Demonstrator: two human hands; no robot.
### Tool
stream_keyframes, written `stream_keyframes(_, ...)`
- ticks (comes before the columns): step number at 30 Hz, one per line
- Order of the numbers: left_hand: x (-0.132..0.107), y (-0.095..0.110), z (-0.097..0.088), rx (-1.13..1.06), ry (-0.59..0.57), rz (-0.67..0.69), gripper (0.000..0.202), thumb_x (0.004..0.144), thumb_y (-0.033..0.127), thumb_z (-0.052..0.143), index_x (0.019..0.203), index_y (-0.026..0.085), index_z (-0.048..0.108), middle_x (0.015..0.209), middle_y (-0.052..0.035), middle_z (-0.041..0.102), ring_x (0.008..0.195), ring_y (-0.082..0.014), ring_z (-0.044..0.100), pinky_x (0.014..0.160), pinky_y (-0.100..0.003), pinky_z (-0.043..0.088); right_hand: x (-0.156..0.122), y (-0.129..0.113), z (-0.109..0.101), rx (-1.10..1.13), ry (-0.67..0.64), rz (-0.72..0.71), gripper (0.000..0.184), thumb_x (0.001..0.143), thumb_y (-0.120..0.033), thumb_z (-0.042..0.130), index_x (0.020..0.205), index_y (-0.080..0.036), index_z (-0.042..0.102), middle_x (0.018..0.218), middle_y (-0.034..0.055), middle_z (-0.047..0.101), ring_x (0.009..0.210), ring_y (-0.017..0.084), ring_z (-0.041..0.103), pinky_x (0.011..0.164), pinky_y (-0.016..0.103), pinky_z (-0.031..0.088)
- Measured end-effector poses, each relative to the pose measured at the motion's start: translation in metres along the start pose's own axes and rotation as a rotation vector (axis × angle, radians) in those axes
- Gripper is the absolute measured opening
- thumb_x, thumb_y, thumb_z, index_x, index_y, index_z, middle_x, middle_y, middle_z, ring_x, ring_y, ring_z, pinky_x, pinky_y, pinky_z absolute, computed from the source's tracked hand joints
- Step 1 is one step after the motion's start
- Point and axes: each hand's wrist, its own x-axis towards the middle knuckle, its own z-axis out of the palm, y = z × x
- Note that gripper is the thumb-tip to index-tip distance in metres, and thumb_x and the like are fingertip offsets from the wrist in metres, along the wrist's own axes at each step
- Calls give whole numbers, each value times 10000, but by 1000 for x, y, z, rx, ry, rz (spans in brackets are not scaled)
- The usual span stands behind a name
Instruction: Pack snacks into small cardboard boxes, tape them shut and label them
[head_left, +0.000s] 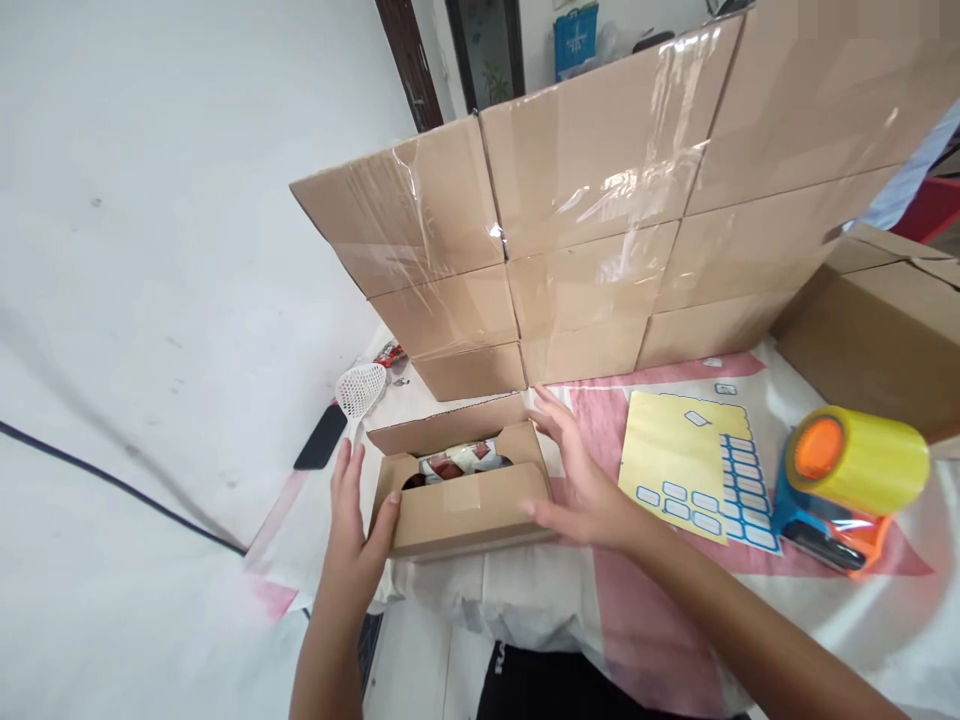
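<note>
A small cardboard box (469,505) lies on the cloth-covered surface in front of me, its flaps partly open, with a colourful wrapped item (459,461) showing inside. My left hand (354,520) rests flat against the box's left end, fingers stretched upward. My right hand (574,480) is at the box's right end, fingers spread, thumb touching the near flap.
A wall of taped cardboard boxes (600,230) stands stacked just behind. A yellow sheet of blue labels (694,465) and a tape dispenser with a yellow roll (847,480) lie to the right. A white slotted scoop (358,392) and a black phone (321,437) sit left of the box.
</note>
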Motion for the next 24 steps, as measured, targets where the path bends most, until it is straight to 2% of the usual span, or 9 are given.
stream_keyframes(2,4,3,-4,96,-26,59,714,957,344,585,1601,336,277,1730,-84,110,1591,-335,74,1268,-617,158,13,-12,-7,3,-51,-49,745,927,-467,651,1551,-317,273,1631,111,293,1535,330,279,1201,550,360)
stream_keyframes(4,7,11,-4,202,38,150,635,930,308,597,1536,288,406,1705,-115,210,1580,-374,123,1246,-643,192,18,-22,-12,-20,-152,-98,616,930,-374,641,1495,-339,399,1420,79,559,1408,303,461,1139,518,436)
stream_keyframes(6,10,23,-2,320,104,279,441,907,255,603,1348,266,591,1556,-123,492,1483,-383,380,1214,-627,257,17,-26,-13,-106,-219,-131,637,905,-322,666,1494,-343,424,1211,53,679,1287,300,546,1088,515,470)
stream_keyframes(8,12,36,3,385,63,397,269,919,220,579,1165,271,675,1273,-77,712,1211,-321,638,1133,-549,372,11,-25,-12,-190,-226,-135,686,889,-308,687,1514,-332,407,1220,53,679,1242,298,565,1070,509,480)
stream_keyframes(9,11,42,7,393,14,435,222,934,229,572,1118,275,688,1165,-53,754,1081,-288,690,1067,-503,428,7,-22,-11,-203,-214,-125,672,895,-303,681,1511,-323,413,1282,61,650,1241,289,566,1068,496,487)
stream_keyframes(12,6,56,17,400,-90,465,245,953,383,606,1153,274,699,1136,-54,767,998,-285,708,905,-437,510,-2,-14,-7,-188,-180,-88,584,935,-296,631,1486,-290,439,1387,88,569,1294,275,535,1079,463,496)
stream_keyframes(16,-10,64,29,480,-103,412,573,877,617,647,1346,287,643,1360,-127,672,1192,-378,652,968,-497,521,-11,-9,1,-259,-118,-94,497,961,-314,599,1443,-279,486,1388,93,577,1344,308,483,1136,521,439)
stream_keyframes(18,-17,64,34,497,-109,399,661,857,645,652,1407,282,599,1424,-150,623,1263,-401,613,1014,-522,511,-12,-8,5,-313,-86,-102,483,956,-329,606,1425,-267,507,1385,96,586,1325,324,487,1143,545,418)
stream_keyframes(24,-25,57,43,557,-118,418,684,908,582,611,1465,192,529,1499,-199,545,1359,-423,538,1085,-583,473,-15,-14,11,-332,-56,-72,471,934,-348,642,1385,-249,547,1382,107,592,1292,331,511,1089,535,460)
